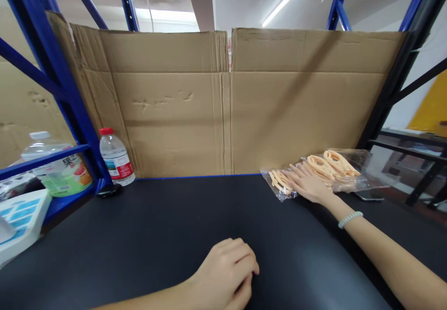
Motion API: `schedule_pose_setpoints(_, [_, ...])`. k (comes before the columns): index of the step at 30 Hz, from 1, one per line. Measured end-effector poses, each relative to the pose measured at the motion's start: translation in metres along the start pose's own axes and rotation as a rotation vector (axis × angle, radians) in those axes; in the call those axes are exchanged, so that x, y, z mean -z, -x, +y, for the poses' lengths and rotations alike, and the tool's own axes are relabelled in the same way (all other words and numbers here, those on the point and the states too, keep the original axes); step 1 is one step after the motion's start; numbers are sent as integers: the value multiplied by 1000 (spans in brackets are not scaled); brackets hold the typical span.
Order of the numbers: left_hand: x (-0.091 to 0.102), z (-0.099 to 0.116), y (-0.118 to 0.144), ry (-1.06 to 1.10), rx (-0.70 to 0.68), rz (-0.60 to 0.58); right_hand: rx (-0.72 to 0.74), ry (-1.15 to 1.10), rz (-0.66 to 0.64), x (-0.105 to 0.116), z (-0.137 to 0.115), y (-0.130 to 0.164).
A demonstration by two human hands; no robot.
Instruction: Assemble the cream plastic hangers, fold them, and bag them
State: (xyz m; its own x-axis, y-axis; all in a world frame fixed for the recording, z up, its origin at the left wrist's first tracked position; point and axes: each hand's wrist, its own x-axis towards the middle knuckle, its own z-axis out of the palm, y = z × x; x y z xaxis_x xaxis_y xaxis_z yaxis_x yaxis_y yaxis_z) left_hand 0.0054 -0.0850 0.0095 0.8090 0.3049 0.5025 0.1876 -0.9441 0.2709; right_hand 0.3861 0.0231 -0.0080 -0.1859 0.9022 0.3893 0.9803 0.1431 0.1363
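Note:
My right hand (309, 184) lies flat with fingers spread on a row of clear plastic bags (335, 168) holding orange looped cords, at the back right of the black tabletop (157, 235). One small bag (279, 183) sticks out at the left end of the row, just beside my fingertips. A pale bead bracelet (350, 219) circles that wrist. My left hand (228, 272) rests near the front edge as a loose fist, knuckles up, with nothing visible in it.
Flattened cardboard sheets (223, 100) stand as a wall along the back. A red-capped water bottle (116, 157) stands at the back left by a blue rack post (66, 91). A larger bottle (57, 165) and a white-blue box (21, 217) sit further left. A dark phone (368, 196) lies behind the bags.

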Motion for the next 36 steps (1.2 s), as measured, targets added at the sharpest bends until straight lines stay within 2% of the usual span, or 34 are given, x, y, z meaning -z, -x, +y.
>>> schedule_pose_setpoints(5, [-11,-6,0,-115,-76,61,8,-59,-108,-7,-15,1])
schedule_pose_setpoints(8, [-13,-7,0,-119,-83,82,-55,-64,-172,-4,-23,4])
schedule_pose_setpoints(17, [-13,-6,2,-132,-62,63,-100,-44,-207,12,-50,5])
schedule_pose_setpoints(22, [-5,0,0,-96,34,-57,-86,-85,-164,17,-71,6])
schedule_pose_setpoints(28, [-7,3,-10,-163,112,-55,-109,-146,-134,25,-117,14])
schedule_pose_setpoints(30, [-9,3,-14,-194,163,-16,-88,-206,-127,33,-133,20])
schedule_pose_setpoints(32, [-10,1,-18,-236,229,68,-85,-254,-55,44,-142,26])
schedule_pose_setpoints(35, [-6,-10,-22,-308,332,218,-40,-310,101,58,-138,28])
schedule_pose_setpoints(36, [-3,-16,-22,-325,363,235,-14,-342,148,60,-133,27])
